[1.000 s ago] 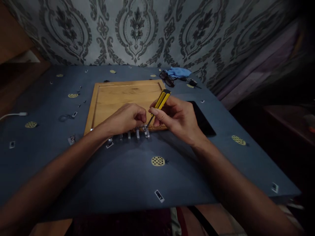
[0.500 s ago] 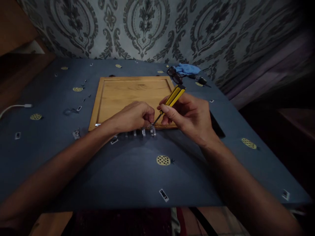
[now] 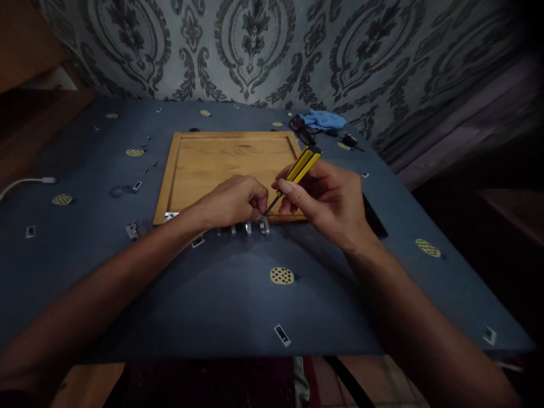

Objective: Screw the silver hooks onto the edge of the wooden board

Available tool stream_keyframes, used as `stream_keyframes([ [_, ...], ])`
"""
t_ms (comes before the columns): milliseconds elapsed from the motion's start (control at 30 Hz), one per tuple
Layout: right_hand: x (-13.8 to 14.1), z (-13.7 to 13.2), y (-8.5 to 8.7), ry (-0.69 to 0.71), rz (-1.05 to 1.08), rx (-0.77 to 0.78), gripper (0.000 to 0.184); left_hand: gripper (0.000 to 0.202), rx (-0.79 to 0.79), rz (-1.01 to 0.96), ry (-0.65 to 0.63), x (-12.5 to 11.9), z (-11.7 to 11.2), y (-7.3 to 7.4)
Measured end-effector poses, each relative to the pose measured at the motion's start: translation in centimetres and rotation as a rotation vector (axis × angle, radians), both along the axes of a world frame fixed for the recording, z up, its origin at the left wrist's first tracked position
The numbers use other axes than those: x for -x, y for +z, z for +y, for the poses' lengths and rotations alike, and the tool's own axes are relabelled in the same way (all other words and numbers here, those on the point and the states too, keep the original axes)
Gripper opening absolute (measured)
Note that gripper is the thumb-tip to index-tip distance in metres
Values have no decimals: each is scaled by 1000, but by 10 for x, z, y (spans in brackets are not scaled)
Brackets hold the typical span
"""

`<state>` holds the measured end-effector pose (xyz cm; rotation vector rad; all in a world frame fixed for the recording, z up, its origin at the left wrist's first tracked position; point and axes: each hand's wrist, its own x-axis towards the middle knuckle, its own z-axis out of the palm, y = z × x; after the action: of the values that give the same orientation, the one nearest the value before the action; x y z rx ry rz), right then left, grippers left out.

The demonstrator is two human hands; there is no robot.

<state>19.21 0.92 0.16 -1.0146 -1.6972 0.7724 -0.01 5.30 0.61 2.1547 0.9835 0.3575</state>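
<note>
A wooden panel point(image 3: 229, 161) with a raised frame lies flat on the table. Along its near edge sit several small metal hooks point(image 3: 265, 225), partly hidden by my hands. My right hand point(image 3: 327, 198) is closed around the yellow and black handle of a screwdriver point(image 3: 300, 170). The slanted shaft's tip meets the metal at the panel's near edge. My left hand point(image 3: 238, 199) is pinched beside that tip, over the edge; what its fingers hold, if anything, is hidden. Another metal piece point(image 3: 171, 216) shows at the panel's near left corner.
A loose metal piece point(image 3: 132, 229) and small screws point(image 3: 149, 168) lie left of the panel. Sunglasses point(image 3: 302, 130) and a blue cloth point(image 3: 323, 119) rest at the back right. A dark flat object point(image 3: 374, 218) is partly behind my right hand. A white cable point(image 3: 25, 182) lies at left.
My hands and the screwdriver hold nearly the same pose. My left forearm has shifted slightly, and more of the metal piece at the panel's left corner shows.
</note>
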Motion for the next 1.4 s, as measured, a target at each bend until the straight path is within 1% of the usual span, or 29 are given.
stream_keyframes([
  [67, 0, 0, 0, 7, 4, 6, 41, 15, 8, 5, 11, -1, -1, 2],
  [200, -1, 0, -1, -23, -17, -7, 38, 17, 0, -11, 14, -1, -3, 2],
  [400, -1, 0, -1, -17, -8, -4, 38, 16, -25, -38, -10, 0, -2, -1],
  [533, -1, 0, -1, -8, 9, 14, 37, 14, -33, -49, -36, 1, -1, -1],
  [633, -1, -1, -1, -9, 10, 24, 39, 11, -20, -49, -15, 1, 0, 1],
  [733, -1, -1, 0, 0, 10, 24, 41, 12, -19, -60, 14, 2, 0, 1],
  [900, 0, -1, 1, 12, 11, 10, 43, 12, -7, -70, -5, 2, -1, 1],
  [1233, 0, -1, 1, 1, 17, 5, 40, 14, -5, -49, -7, 1, -1, 0],
  [1400, 0, -1, 0, 7, 20, 9, 40, 15, -33, -46, -14, 0, -3, 1],
])
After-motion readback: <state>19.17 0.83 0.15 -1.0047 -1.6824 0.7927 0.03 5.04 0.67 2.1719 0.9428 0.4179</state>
